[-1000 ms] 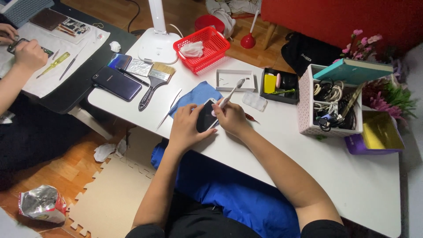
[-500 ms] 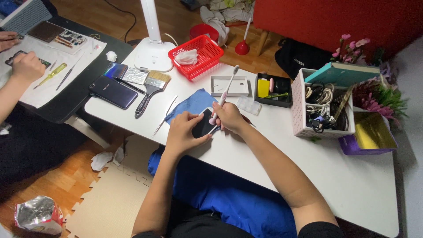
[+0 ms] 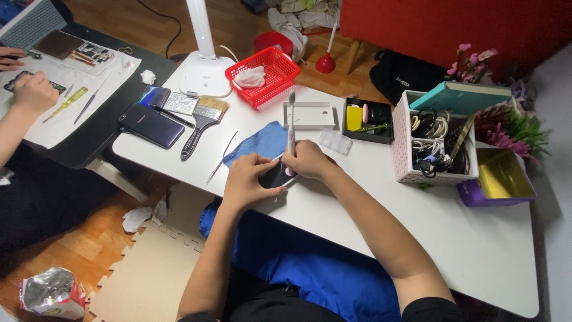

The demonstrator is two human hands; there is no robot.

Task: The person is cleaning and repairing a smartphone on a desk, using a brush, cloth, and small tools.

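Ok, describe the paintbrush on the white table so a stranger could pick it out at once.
Start at the white lamp base on the white table. Just in front of it lies the paintbrush, between a dark phone and a blue cloth. Only it has a black handle and wide pale bristles.

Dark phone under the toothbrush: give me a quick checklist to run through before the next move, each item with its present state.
1. Left hand steadies the dark phone on the white table: ok.
2. Right hand grips the toothbrush, upright, with its lower end at the phone: ok.
3. Which end of the toothbrush meets the phone: cannot tell, fingers hide it.
4. Blue cloth lies just behind the phone: ok.
5. Tweezers lie apart, left of the cloth: ok.
6. Phone's surface condition: cannot tell, mostly covered by the hands.
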